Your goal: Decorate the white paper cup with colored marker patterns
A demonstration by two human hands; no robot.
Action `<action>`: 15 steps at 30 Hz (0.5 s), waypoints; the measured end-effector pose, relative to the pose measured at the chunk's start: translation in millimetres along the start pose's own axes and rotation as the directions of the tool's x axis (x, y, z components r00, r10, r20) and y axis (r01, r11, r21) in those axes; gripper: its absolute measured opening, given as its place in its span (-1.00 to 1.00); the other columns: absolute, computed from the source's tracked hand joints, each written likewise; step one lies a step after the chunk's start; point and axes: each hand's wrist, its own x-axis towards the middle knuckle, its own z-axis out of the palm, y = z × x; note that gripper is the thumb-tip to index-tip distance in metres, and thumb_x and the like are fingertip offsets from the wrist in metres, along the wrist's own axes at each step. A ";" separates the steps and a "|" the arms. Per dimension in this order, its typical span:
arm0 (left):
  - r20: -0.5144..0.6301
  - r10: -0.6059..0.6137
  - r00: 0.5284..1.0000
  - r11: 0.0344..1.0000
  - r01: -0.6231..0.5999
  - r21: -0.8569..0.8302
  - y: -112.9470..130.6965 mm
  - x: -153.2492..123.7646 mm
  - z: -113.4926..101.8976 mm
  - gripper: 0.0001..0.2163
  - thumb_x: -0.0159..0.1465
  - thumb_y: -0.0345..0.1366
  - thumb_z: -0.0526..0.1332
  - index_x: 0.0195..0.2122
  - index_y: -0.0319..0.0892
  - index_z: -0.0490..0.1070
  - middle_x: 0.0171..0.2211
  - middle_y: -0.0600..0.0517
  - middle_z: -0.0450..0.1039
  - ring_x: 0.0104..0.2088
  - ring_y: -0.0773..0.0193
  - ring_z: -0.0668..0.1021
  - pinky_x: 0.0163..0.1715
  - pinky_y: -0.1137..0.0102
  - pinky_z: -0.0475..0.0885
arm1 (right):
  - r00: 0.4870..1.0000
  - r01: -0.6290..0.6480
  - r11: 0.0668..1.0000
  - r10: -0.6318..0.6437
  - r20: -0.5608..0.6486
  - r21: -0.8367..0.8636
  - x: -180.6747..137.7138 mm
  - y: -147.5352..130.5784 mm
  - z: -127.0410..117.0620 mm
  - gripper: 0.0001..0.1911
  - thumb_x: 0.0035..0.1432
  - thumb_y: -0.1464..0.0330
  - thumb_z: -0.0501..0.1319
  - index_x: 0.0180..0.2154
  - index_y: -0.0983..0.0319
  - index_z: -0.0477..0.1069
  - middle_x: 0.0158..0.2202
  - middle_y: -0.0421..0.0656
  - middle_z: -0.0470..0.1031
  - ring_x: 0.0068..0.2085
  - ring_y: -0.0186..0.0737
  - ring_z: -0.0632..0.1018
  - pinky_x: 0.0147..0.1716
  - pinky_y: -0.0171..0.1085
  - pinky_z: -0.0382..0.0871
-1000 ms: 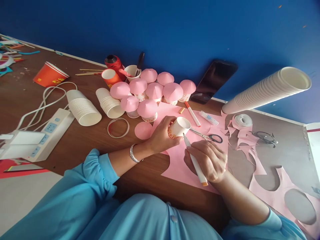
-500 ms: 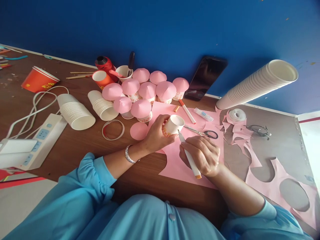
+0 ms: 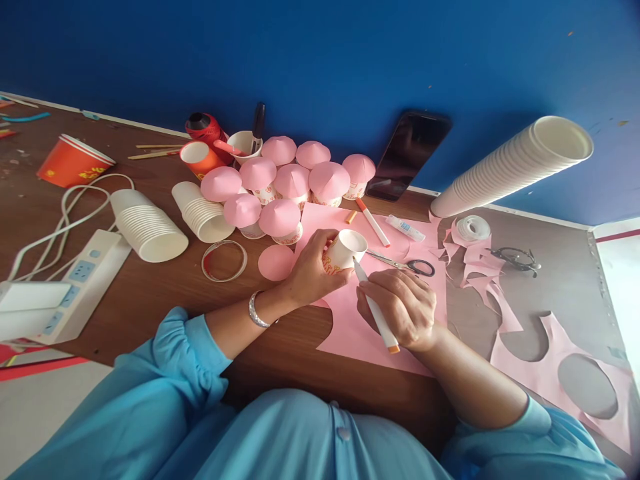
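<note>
My left hand is wrapped round a small white paper cup with orange drawings on its side, tilted with its mouth up and to the right. In my right hand is a white marker with an orange end, its tip at or very near the cup's side. Beneath both hands lies a pink paper sheet with cut-outs. Scissors, a capped marker, a loose marker cap and a glue tube lie on it. Beside my left hand is a pink paper disc.
Several cups with pink cone tops stand at the back. Cup stacks lie left, near a power strip. A phone and a tall cup stack lean on the wall. Pink scraps lie right.
The marker tip has shifted slightly along the cup's side, and the cup looks turned a little in my left hand. The whole view has drifted slightly.
</note>
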 end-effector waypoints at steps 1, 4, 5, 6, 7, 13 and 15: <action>-0.002 0.002 1.000 1.000 -0.002 -0.002 0.2 0.1 0.0 -0.57 0.04 -0.38 0.35 -0.05 -0.10 0.31 -0.09 -0.03 0.41 -0.13 0.13 0.47 -0.10 0.17 0.41 | 1.000 -0.002 1.000 0.002 0.001 -0.004 -0.1 0.1 0.1 -0.80 0.21 0.52 0.29 -0.12 0.23 0.42 -0.36 -0.15 0.55 -0.40 -0.24 0.55 -0.41 -0.24 0.45; -0.012 0.006 1.000 1.000 -0.006 -0.016 0.8 0.4 0.0 -0.57 0.04 -0.39 0.35 -0.06 -0.09 0.33 -0.11 -0.01 0.41 -0.13 0.13 0.47 -0.10 0.17 0.41 | 1.000 -0.001 1.000 0.001 -0.001 -0.013 -0.8 0.6 0.3 -0.82 0.23 0.51 0.29 -0.13 0.24 0.42 -0.36 -0.15 0.55 -0.40 -0.25 0.55 -0.40 -0.25 0.45; -0.017 0.011 1.000 1.000 -0.011 -0.025 0.9 0.4 0.1 -0.58 0.04 -0.39 0.36 -0.06 -0.09 0.33 -0.12 0.00 0.41 -0.14 0.13 0.47 -0.10 0.17 0.41 | 1.000 0.003 1.000 -0.003 -0.001 -0.012 -1.0 0.7 0.4 -0.82 0.22 0.52 0.30 -0.13 0.25 0.43 -0.37 -0.14 0.55 -0.40 -0.24 0.55 -0.40 -0.24 0.46; -0.023 0.015 1.000 0.999 -0.016 -0.036 0.7 0.4 0.2 -0.58 0.03 -0.40 0.36 -0.06 -0.08 0.34 -0.12 0.00 0.41 -0.14 0.13 0.47 -0.09 0.17 0.40 | 1.000 0.007 1.000 -0.007 -0.001 -0.011 -1.3 0.9 0.4 -0.82 0.21 0.52 0.31 -0.14 0.27 0.43 -0.37 -0.12 0.55 -0.39 -0.23 0.55 -0.40 -0.24 0.46; -0.030 0.020 0.999 0.999 -0.021 -0.049 0.4 0.3 0.3 -0.58 0.03 -0.40 0.37 -0.07 -0.07 0.35 -0.12 0.01 0.42 -0.14 0.13 0.47 -0.10 0.17 0.40 | 1.000 0.011 1.000 -0.011 -0.002 -0.013 -1.5 1.1 0.4 -0.82 0.21 0.52 0.31 -0.14 0.28 0.43 -0.37 -0.12 0.55 -0.39 -0.23 0.56 -0.40 -0.23 0.46; -0.029 0.032 0.999 0.999 -0.033 -0.042 -2.8 -0.3 0.7 -0.57 0.03 -0.41 0.38 -0.06 -0.07 0.36 -0.11 0.01 0.42 -0.13 0.13 0.48 -0.08 0.16 0.41 | 1.000 -0.002 1.000 0.003 0.009 -0.029 -2.2 1.9 0.8 -0.83 0.25 0.50 0.29 -0.12 0.23 0.41 -0.36 -0.15 0.56 -0.39 -0.25 0.55 -0.38 -0.25 0.47; -0.018 0.029 0.999 0.999 -0.029 -0.021 -3.3 -0.3 0.7 -0.57 0.04 -0.39 0.37 -0.05 -0.09 0.34 -0.10 -0.02 0.41 -0.12 0.12 0.48 -0.08 0.15 0.41 | 1.000 0.002 1.000 -0.002 0.009 -0.026 -2.1 2.1 0.9 -0.82 0.24 0.51 0.30 -0.12 0.26 0.42 -0.35 -0.13 0.56 -0.38 -0.25 0.55 -0.37 -0.24 0.47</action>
